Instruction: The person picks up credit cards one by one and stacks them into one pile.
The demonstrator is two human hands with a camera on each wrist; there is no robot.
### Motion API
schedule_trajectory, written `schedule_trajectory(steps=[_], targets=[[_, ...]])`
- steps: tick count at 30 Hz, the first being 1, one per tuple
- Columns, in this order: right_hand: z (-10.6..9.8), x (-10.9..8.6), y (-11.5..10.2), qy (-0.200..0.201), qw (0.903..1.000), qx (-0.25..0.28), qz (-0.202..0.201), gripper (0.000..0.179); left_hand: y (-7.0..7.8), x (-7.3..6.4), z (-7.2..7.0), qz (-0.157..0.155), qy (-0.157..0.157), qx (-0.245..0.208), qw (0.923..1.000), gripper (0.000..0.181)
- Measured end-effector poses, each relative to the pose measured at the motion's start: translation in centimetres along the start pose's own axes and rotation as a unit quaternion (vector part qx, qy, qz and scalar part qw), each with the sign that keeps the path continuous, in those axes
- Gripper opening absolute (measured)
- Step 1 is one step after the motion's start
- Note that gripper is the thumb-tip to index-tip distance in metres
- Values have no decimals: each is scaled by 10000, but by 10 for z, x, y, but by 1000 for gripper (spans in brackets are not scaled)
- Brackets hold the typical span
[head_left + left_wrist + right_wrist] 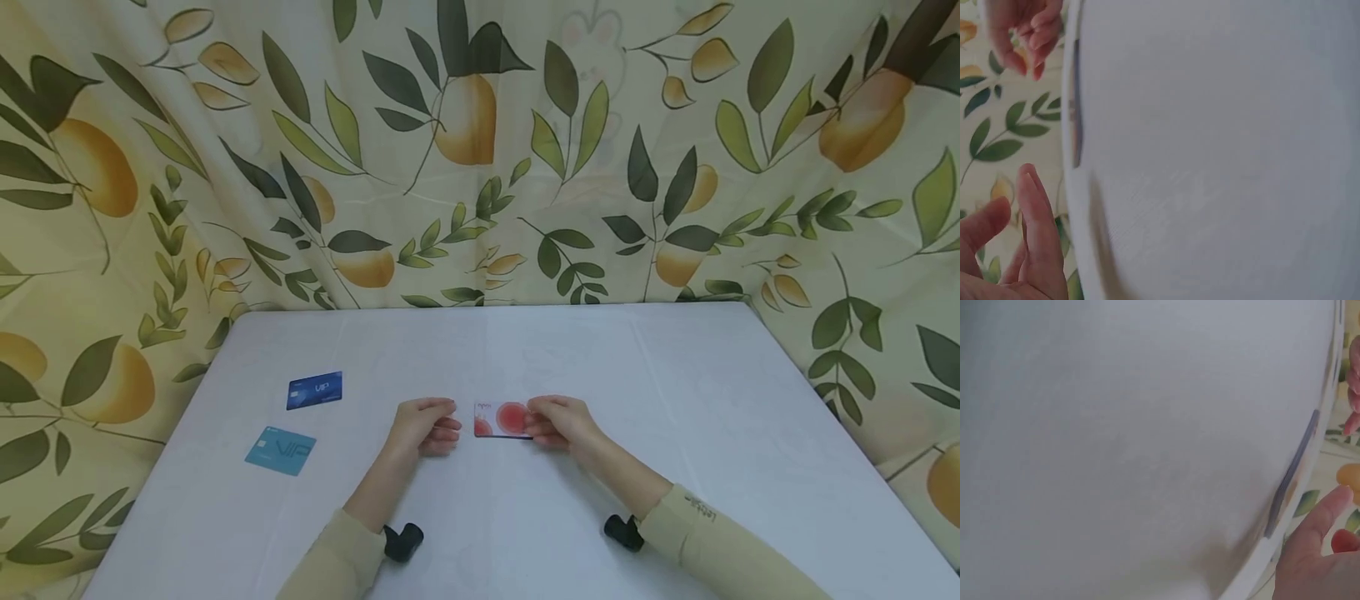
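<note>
A white card with red circles [497, 420] lies flat on the white table in the head view, between the two hands. My right hand [564, 421] is over its right end and hides that end in this view. In the right wrist view a gap shows between the right hand [1319, 553] and the card [1291, 475], the fingers loosely bent. My left hand [429, 427] hovers just left of the card, apart from it. Its fingers extend with nothing between them in the left wrist view, where the card [1077, 106] appears edge-on.
A dark blue VIP card [315, 391] and a teal VIP card [281, 451] lie on the table's left side. White cloth covers the table [675, 375]. A curtain with fruit and leaves [480, 200] hangs behind it. A black device [403, 542] sits at each wrist.
</note>
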State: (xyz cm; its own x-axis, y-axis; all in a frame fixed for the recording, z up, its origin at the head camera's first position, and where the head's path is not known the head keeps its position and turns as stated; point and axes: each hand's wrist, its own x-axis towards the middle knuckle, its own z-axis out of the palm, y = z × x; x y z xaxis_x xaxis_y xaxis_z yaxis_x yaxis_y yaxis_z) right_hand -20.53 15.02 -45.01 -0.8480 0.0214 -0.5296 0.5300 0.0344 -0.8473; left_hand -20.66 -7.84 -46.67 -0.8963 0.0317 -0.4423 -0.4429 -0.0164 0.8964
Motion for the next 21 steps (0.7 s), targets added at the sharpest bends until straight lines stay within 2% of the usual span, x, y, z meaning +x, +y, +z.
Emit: schedule_trajectory(steps=[6, 10, 17, 21], targets=[[12, -1, -1, -552, 9969, 503, -227, 38, 11, -10, -28, 92, 64, -44, 9999, 35], [24, -4, -3, -864, 9937, 571, -431, 39, 16, -15, -51, 62, 206, -125, 9997, 38], [48, 2, 2, -1390, 9886, 410, -403, 42, 20, -28, -96, 49, 99, -171, 9998, 48], [68, -5, 0, -1637, 9835, 557, -531, 42, 22, -38, -120, 99, 204, -216, 9995, 55]])
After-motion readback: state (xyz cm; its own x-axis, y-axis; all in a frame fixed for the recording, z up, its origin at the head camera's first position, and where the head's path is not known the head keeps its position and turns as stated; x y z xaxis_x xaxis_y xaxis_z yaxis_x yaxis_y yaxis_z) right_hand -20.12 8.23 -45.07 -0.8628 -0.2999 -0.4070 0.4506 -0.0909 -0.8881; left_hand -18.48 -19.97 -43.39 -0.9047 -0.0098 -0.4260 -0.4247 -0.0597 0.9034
